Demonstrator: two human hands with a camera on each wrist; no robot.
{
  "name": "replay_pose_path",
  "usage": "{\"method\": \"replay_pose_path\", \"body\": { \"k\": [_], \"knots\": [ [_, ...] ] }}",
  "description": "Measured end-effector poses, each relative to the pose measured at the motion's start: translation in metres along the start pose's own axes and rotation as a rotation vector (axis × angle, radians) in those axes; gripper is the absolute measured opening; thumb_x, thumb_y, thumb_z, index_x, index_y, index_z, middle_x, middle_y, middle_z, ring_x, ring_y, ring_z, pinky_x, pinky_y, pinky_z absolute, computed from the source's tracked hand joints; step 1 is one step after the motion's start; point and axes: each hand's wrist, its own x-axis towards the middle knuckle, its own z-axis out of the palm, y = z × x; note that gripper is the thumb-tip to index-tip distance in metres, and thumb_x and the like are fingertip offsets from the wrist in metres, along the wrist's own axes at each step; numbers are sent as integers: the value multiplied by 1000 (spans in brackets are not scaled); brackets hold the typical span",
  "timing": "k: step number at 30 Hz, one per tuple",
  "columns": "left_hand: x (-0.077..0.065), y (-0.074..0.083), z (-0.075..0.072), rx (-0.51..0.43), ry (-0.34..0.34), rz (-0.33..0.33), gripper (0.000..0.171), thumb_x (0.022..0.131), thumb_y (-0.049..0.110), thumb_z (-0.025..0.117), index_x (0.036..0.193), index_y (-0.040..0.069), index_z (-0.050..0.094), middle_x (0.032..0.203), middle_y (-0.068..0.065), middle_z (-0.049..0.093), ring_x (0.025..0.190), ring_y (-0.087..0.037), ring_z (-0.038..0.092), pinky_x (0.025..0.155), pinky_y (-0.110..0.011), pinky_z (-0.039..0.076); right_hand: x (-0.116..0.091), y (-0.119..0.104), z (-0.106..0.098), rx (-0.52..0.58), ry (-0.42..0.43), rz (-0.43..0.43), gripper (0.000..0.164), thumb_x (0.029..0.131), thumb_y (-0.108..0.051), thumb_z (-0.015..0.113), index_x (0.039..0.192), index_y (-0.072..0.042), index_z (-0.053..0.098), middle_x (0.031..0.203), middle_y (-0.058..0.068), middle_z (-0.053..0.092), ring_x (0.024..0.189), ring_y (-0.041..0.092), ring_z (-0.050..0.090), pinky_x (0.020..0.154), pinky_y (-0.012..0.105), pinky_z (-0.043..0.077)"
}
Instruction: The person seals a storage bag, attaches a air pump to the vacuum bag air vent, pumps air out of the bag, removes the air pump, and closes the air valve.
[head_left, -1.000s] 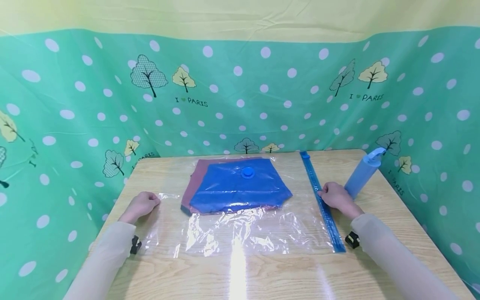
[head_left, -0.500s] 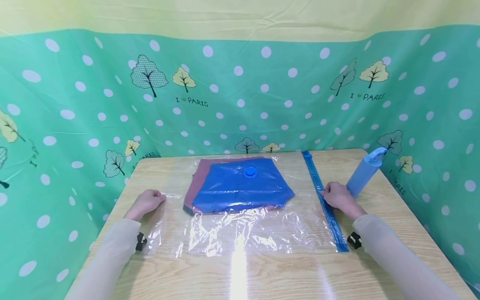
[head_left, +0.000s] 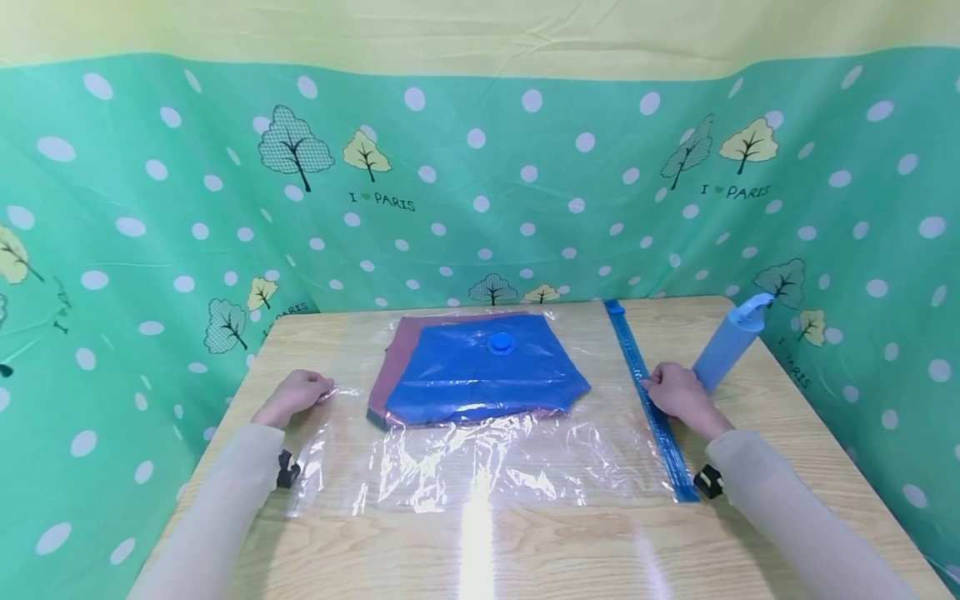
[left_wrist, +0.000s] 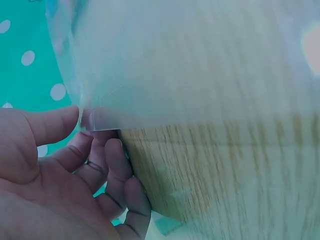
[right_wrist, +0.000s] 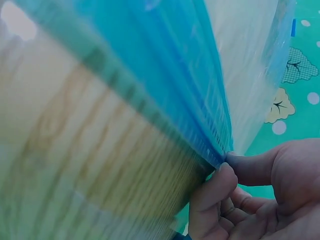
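A clear vacuum storage bag [head_left: 480,467] lies flat across the table, with a blue zip strip [head_left: 654,417] along its right side. Folded blue cloth [head_left: 450,375] and mauve cloth [head_left: 390,367] show through the plastic, under a round blue valve [head_left: 501,343]. My left hand [head_left: 296,395] pinches the bag's left edge between thumb and index finger; in the left wrist view the film rises from the fingertips [left_wrist: 72,120]. On the other side my right hand [head_left: 677,393] pinches the outer edge of the zip strip [right_wrist: 200,115], thumb against index finger.
A light blue hand pump [head_left: 723,350] with a pale handle stands just beyond my right hand. Behind the wooden table [head_left: 375,550] hangs a green dotted curtain [head_left: 450,183], which also runs along both sides.
My left hand has moved a little right and away from me, still at the bag's edge. The bag, its contents and my right hand have shifted slightly to the right.
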Motion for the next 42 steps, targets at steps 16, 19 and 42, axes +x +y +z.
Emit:
{"method": "replay_pose_path", "body": {
  "k": [16, 19, 42],
  "knots": [
    [2, 1, -3, -22, -1, -32, 30, 109, 22, 51, 90, 3, 63, 80, -5, 53, 73, -20, 48, 69, -35, 42, -3, -7, -2, -28, 81, -64, 33, 105, -11, 61, 125, 15, 55, 95, 24, 67, 77, 31, 63, 64, 39, 50],
    [4, 2, -5, -53, 1, -36, 28, 109, 21, 51, 96, 1, 66, 83, -4, 56, 75, -20, 49, 71, -35, 42, -4, -10, -4, -14, 88, -86, 38, 106, -12, 60, 132, 16, 52, 94, 23, 67, 75, 30, 63, 62, 38, 50],
    [1, -5, -6, -20, -74, 18, 35, 112, 27, 48, 85, 7, 61, 75, 0, 52, 72, -19, 47, 72, -36, 40, 20, -97, 14, -28, 87, -347, 14, 103, -8, 64, 106, 6, 66, 88, 15, 68, 78, 27, 64, 67, 39, 56]
  ]
}}
